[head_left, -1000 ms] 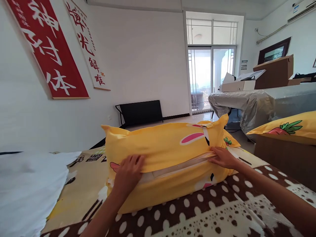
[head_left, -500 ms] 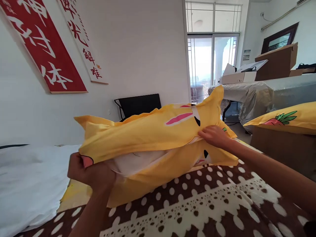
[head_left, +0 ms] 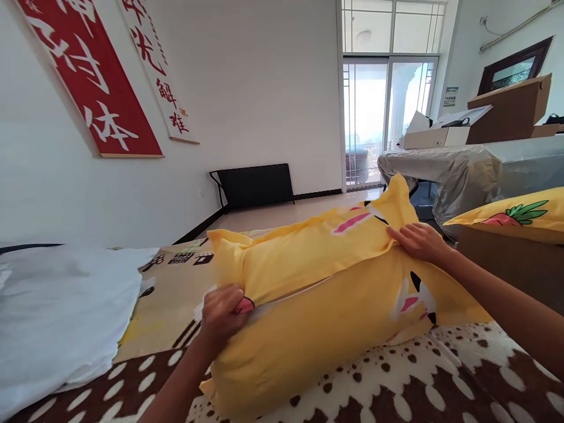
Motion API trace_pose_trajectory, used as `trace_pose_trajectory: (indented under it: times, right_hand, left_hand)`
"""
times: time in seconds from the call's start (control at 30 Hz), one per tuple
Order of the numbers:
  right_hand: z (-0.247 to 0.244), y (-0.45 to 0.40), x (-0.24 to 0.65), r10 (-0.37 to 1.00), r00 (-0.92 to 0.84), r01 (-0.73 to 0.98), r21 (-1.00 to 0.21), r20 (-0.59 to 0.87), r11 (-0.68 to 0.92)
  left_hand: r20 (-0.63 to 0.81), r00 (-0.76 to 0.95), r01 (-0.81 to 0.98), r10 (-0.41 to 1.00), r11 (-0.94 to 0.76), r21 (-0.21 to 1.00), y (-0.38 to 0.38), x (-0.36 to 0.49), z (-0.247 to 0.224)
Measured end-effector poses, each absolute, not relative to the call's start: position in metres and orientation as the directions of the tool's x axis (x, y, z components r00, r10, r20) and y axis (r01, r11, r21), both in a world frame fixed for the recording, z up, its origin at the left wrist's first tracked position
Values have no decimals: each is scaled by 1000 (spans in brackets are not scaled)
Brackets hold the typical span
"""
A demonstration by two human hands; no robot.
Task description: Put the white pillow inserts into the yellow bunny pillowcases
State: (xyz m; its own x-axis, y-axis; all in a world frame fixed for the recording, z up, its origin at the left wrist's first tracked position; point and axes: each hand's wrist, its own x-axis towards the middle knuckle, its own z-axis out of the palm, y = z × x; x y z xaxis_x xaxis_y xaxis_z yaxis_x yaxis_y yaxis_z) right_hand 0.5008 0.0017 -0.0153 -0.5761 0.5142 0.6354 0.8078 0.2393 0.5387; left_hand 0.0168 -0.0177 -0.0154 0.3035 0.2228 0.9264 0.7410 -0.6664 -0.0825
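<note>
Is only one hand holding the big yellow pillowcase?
No, the left hand and the right hand both hold the yellow pillowcase, one near each end of its opening.

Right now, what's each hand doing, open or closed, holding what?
Left hand: closed, gripping the yellow pillowcase at the near left end of its opening.
Right hand: closed, pinching the same pillowcase toward the opening's right end.

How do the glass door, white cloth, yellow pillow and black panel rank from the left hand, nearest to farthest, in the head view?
From the left hand:
1. Yellow pillow: in its grip, extending rightward.
2. White cloth: off to the left.
3. Black panel: ahead, near the wall.
4. Glass door: farthest, ahead and to the right.
</note>
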Motion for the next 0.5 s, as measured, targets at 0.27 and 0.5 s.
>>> trace_pose_trajectory:
  times: [0.27, 0.5]
  right_hand:
    - [-33, -37, 422, 483, -490, 866, 341, 726, 366]
    - [-28, -94, 251, 404, -689, 587, 137, 602, 798]
  left_hand:
    - [507, 528, 787, 681, -617, 9, -31, 38, 0]
    - [582, 412, 670, 701, -666, 329, -43, 47, 26]
